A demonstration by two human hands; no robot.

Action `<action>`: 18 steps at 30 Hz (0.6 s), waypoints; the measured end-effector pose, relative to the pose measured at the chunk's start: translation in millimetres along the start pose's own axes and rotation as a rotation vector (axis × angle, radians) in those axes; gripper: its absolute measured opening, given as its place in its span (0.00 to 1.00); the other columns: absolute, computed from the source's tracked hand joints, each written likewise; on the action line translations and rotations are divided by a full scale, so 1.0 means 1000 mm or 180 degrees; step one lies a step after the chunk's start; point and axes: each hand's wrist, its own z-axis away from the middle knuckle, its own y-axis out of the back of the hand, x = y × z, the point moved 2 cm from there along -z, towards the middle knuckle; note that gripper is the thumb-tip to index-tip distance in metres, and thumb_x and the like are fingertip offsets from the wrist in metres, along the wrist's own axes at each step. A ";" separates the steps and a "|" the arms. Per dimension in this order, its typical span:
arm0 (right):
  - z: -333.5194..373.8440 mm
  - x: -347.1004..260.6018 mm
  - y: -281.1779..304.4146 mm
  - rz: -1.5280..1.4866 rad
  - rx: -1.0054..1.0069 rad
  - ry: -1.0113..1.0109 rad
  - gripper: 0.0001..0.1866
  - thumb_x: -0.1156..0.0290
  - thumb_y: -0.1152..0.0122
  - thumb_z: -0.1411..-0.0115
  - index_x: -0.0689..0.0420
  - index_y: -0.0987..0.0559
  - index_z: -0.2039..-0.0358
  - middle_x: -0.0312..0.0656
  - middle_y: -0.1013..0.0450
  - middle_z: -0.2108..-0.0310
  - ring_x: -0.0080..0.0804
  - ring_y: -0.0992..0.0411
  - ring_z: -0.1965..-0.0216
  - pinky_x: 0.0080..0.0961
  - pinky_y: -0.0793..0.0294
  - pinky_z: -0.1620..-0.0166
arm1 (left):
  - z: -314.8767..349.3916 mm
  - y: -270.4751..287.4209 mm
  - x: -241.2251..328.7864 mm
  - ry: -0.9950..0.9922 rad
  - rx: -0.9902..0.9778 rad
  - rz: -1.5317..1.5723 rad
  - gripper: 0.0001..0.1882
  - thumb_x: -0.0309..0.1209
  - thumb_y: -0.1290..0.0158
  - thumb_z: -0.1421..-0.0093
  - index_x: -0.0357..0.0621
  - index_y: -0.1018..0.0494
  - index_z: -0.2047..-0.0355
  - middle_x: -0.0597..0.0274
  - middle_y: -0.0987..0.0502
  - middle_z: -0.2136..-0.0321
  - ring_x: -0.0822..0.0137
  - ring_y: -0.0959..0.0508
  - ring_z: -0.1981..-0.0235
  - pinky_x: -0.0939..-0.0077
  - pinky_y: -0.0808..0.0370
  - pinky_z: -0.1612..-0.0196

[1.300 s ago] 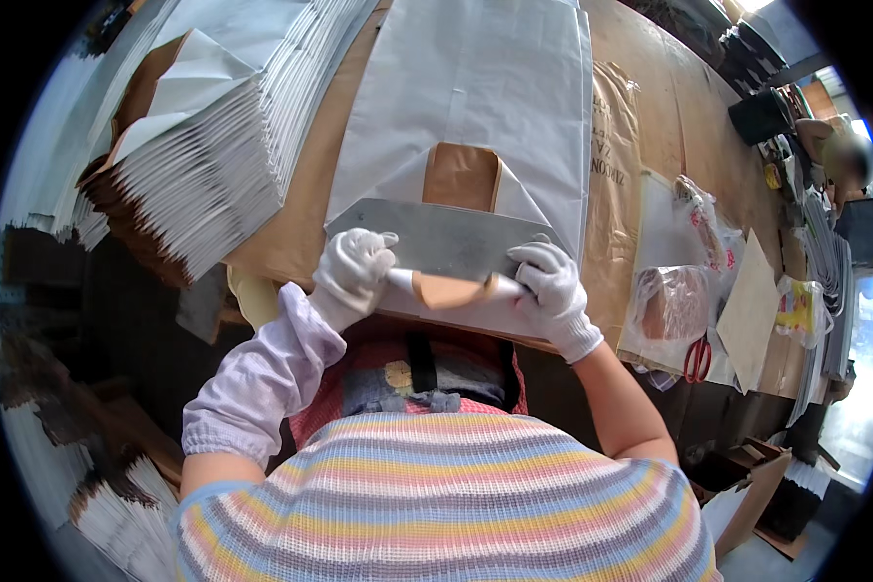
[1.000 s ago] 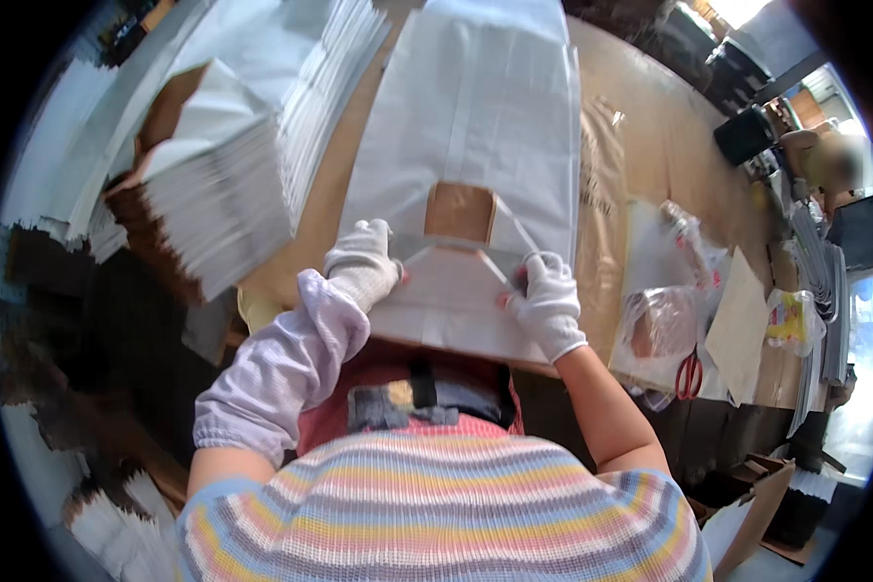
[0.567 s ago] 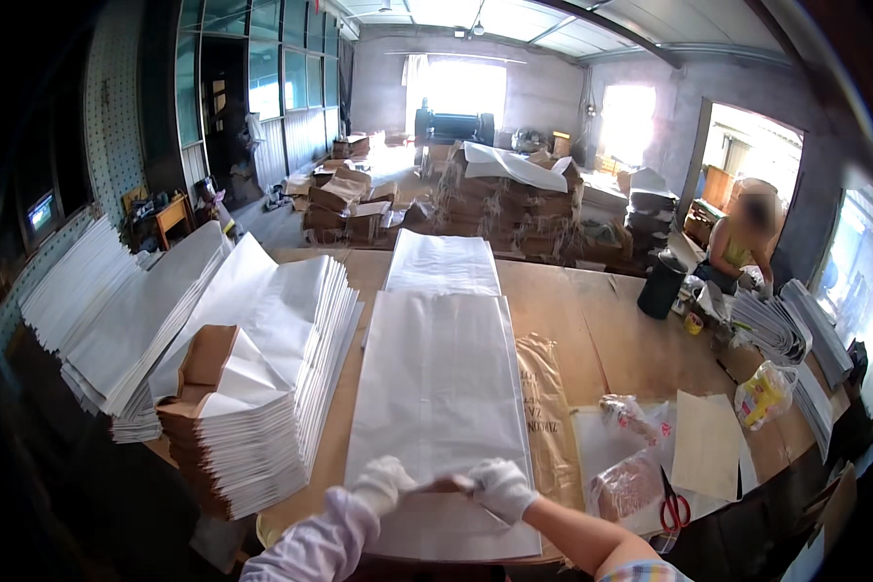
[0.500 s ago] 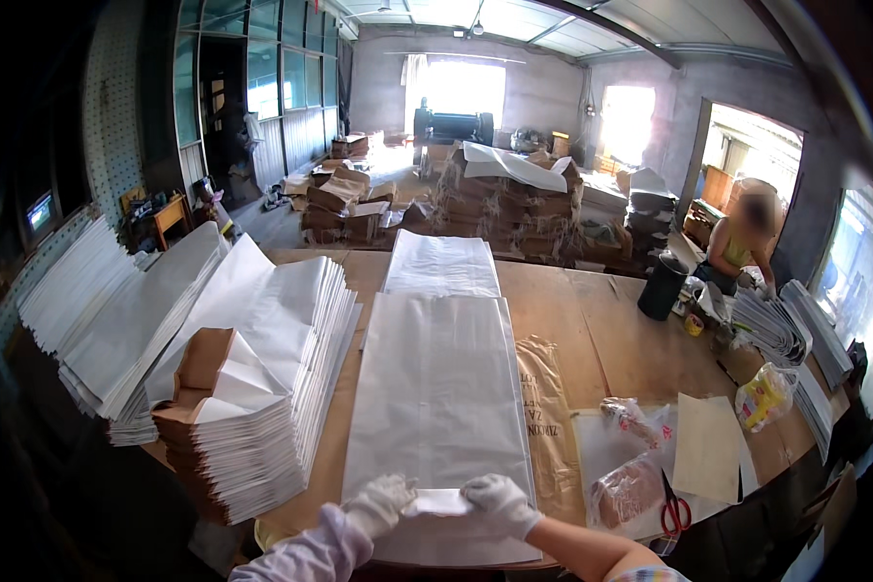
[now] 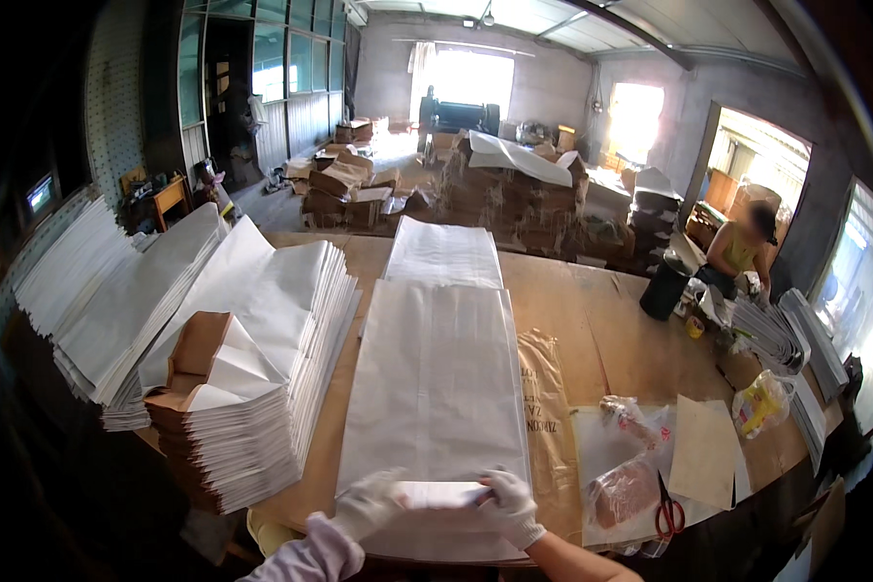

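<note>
A long white paper sack [image 5: 435, 378] lies flat before me on the wooden table, overlapping another white sack [image 5: 443, 254] beyond it. Over its near end, my left hand [image 5: 369, 506] and my right hand [image 5: 510, 510], both in white knit gloves, grip a short white paper strip [image 5: 442, 495] by its two ends. Whether this strip is a loose piece or a folded part of the sack, I cannot tell. The left glove's fingers are blurred by motion. A brown printed paper sack [image 5: 550, 427] lies just right of the white one.
Stacked white sacks with brown linings [image 5: 238, 436] rise at left. Red-handled scissors [image 5: 668, 514], a plastic-wrapped brown block [image 5: 623, 493] and a cream board [image 5: 703, 451] lie at right. A dark bin [image 5: 663, 287] stands farther back, near a co-worker [image 5: 737, 247] handling something.
My hands have moved a little apart, and more of the white strip shows between them. The view has shifted slightly; the sacks lie as before.
</note>
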 end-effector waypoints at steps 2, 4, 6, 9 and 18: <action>-0.004 -0.023 0.027 0.0789 -0.0213 -0.0497 0.19 0.63 0.29 0.54 0.57 0.18 0.62 0.50 0.20 0.60 0.54 0.22 0.53 0.47 0.23 0.46 | 0.009 0.042 0.004 0.0972 -0.0115 -0.0817 0.30 0.46 0.31 0.46 0.45 0.22 0.48 0.43 0.24 0.40 0.51 0.22 0.43 0.59 0.29 0.36; -0.005 -0.026 0.020 0.1368 -0.0210 0.0115 0.21 0.56 0.26 0.54 0.57 0.18 0.64 0.48 0.21 0.64 0.53 0.22 0.56 0.47 0.22 0.50 | 0.015 0.042 0.002 0.1444 -0.0719 -0.2090 0.36 0.55 0.33 0.47 0.49 0.22 0.43 0.49 0.34 0.31 0.50 0.27 0.37 0.61 0.31 0.34; -0.021 -0.022 0.016 0.1650 -0.0387 0.0014 0.23 0.51 0.24 0.53 0.57 0.18 0.67 0.47 0.22 0.65 0.52 0.22 0.58 0.46 0.22 0.52 | 0.009 0.048 -0.015 0.1634 -0.0930 -0.1918 0.30 0.54 0.34 0.47 0.52 0.18 0.49 0.54 0.41 0.26 0.50 0.29 0.36 0.61 0.31 0.33; -0.045 0.017 0.019 0.1253 -0.0432 -0.1044 0.22 0.50 0.23 0.52 0.57 0.18 0.68 0.48 0.21 0.65 0.50 0.21 0.60 0.44 0.22 0.55 | 0.001 0.062 -0.031 0.1789 -0.1125 -0.1563 0.22 0.48 0.37 0.44 0.51 0.16 0.53 0.58 0.41 0.26 0.50 0.27 0.37 0.61 0.31 0.34; 0.007 0.018 0.035 0.1962 -0.1306 -0.1043 0.23 0.64 0.33 0.44 0.51 0.24 0.48 0.50 0.25 0.49 0.52 0.23 0.52 0.49 0.23 0.50 | 0.026 0.056 -0.041 0.1738 0.0484 -0.0093 0.11 0.35 0.43 0.38 0.46 0.19 0.59 0.52 0.16 0.62 0.51 0.17 0.57 0.58 0.23 0.54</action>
